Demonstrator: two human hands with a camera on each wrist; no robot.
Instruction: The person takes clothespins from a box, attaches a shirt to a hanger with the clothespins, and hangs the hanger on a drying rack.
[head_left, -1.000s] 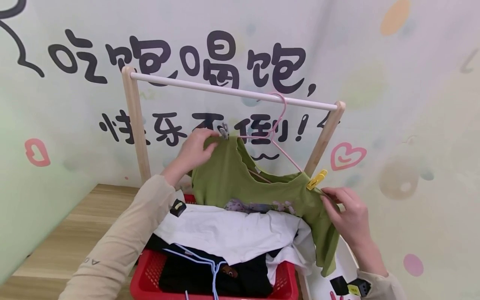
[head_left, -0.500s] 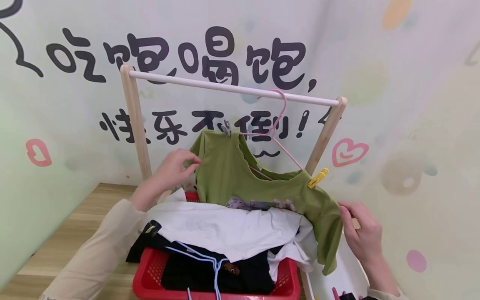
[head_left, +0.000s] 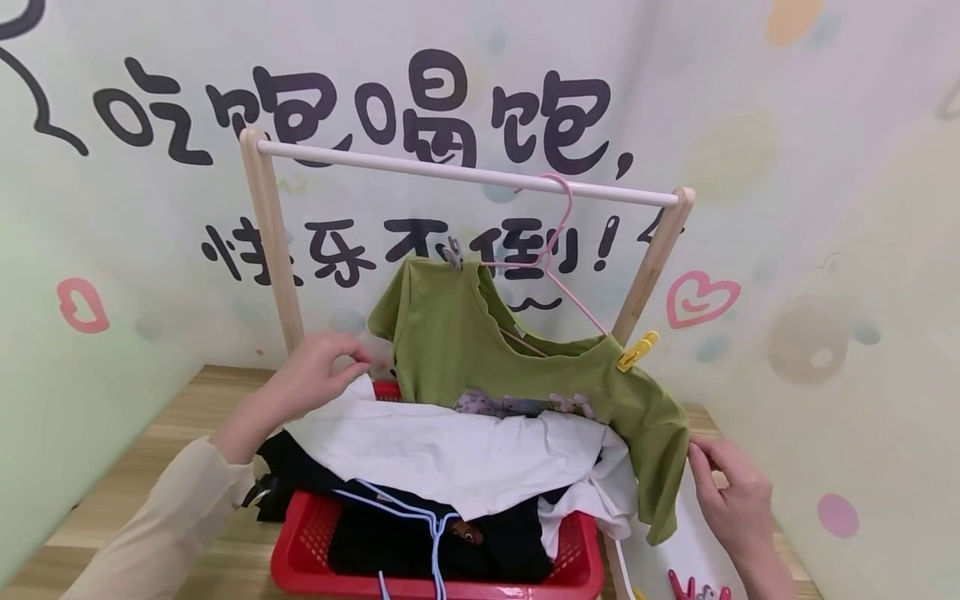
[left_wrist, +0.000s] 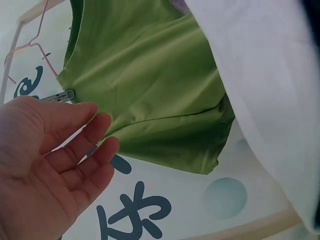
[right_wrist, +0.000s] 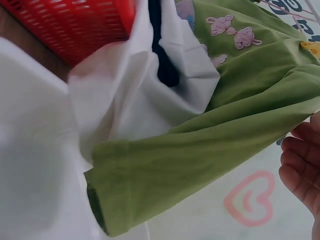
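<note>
A green T-shirt [head_left: 442, 333] with purple and pink flower decorations hangs on a pink hanger [head_left: 573, 304]. A grey clip [head_left: 453, 254] holds one shoulder and a yellow clothespin [head_left: 637, 352] the other. My left hand [head_left: 318, 371], fingers loosely bent and holding nothing, is below and left of the shirt's left sleeve [head_left: 388, 304]. At the right, my right hand [head_left: 735, 492] has thumb and forefinger together at the outer edge of the long, hanging right sleeve [right_wrist: 200, 150], pinching it. Its fingertips are partly cut off in the right wrist view.
The hanger hooks over a rack's white rail [head_left: 465, 173]. In front, a red basket [head_left: 300, 542] holds a white garment [head_left: 450, 450], black clothing [head_left: 420, 542] and a blue hanger [head_left: 437, 542]. A white tray [head_left: 652, 567] with pink clothespins [head_left: 681, 585] stands at right.
My left hand has left the shirt's shoulder near the grey clip and moved down and left; the left sleeve now spreads outward. My right hand has slid down and outward along the right sleeve.
</note>
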